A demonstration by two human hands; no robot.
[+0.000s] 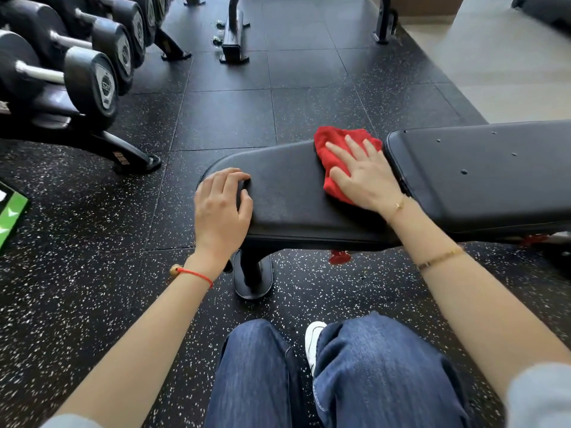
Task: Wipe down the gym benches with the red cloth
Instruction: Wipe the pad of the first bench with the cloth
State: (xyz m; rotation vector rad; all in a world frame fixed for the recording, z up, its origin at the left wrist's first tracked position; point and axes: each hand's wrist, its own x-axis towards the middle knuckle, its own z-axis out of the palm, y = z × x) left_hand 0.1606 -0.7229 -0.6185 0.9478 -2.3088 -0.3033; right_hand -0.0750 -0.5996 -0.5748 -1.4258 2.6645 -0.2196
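A black padded gym bench lies across the middle of the view, with a seat pad [287,186] on the left and a longer back pad [482,177] on the right. The red cloth [332,143] lies crumpled on the seat pad near the gap between the pads. My right hand [361,174] presses flat on the cloth, fingers spread. My left hand [222,205] rests on the seat pad's left end with curled fingers, holding nothing.
A dumbbell rack [77,75] with several black dumbbells stands at the left. Frames of other equipment [233,38] stand farther back on the speckled rubber floor. The bench's foot [253,273] is in front of my knees. A green object [10,214] lies at the left edge.
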